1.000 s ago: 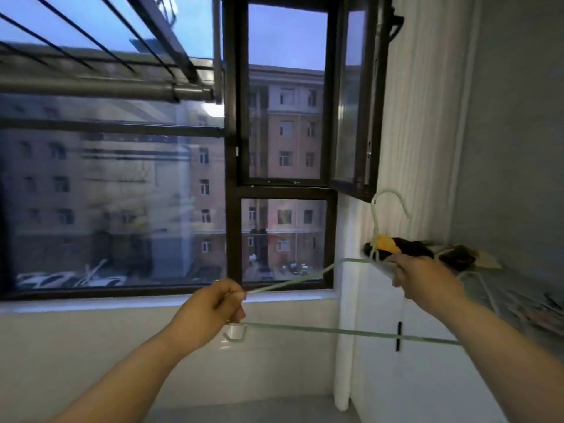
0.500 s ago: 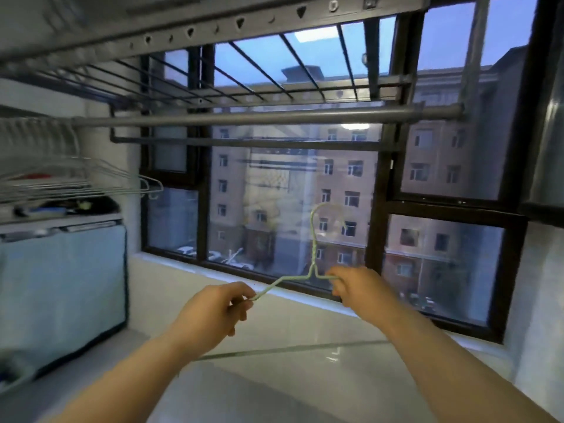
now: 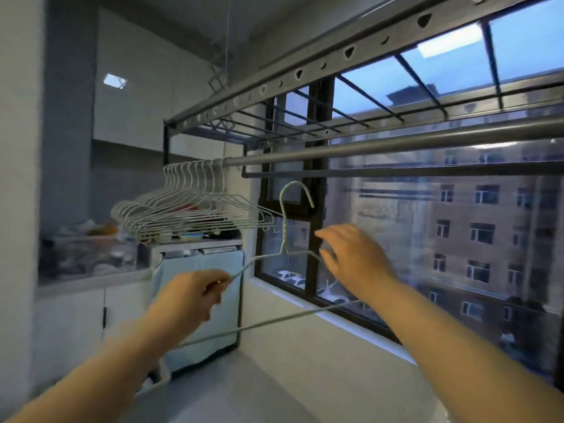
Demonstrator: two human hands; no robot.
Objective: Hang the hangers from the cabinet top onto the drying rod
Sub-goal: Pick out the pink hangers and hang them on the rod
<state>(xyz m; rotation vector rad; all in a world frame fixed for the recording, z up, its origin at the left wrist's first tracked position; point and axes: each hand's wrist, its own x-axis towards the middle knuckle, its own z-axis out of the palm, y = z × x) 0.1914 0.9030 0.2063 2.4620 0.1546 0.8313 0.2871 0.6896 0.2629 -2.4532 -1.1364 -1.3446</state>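
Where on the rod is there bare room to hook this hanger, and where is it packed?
The drying rod is bare from the hung hangers rightward to the picture's edge. Its left end is crowded with their hooks. The held hanger sits just below the start of the bare stretch.

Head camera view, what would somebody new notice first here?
The pale green hanger held upright mid-frame, its hook below the drying rod. The left hand pinches one shoulder of it, and the right hand sits with spread fingers at the other. Next comes the bunch of white hangers crowded on the rod's left end.
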